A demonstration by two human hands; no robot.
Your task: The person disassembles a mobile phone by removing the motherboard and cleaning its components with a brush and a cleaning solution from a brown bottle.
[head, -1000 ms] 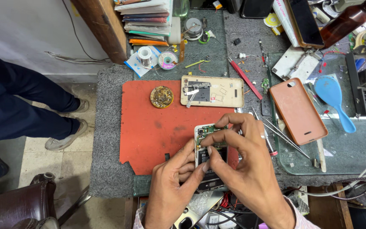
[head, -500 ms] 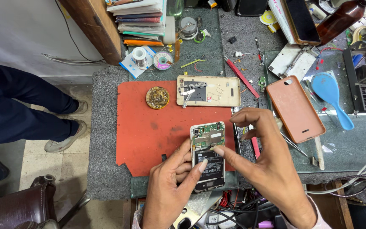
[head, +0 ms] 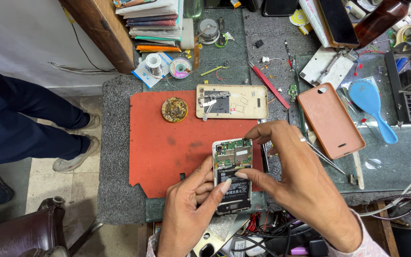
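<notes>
The opened phone (head: 233, 175) lies on the near right edge of the red mat (head: 167, 143) — left hand (head: 189, 209) cradling its side, right hand (head: 296, 185) pinching its exposed board. A fingertip slip could, I judge, bend or tear small parts there; the loose back cover (head: 231, 101) lies farther off.

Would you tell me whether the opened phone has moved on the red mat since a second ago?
Yes. The opened phone has slid toward the red mat's near edge, away from the gold back cover.

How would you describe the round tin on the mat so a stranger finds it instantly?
Find the red mat covering the bench. Near its top edge, left of the gold phone back cover, sits the round tin. It alone is circular, with brownish-gold contents.
</notes>
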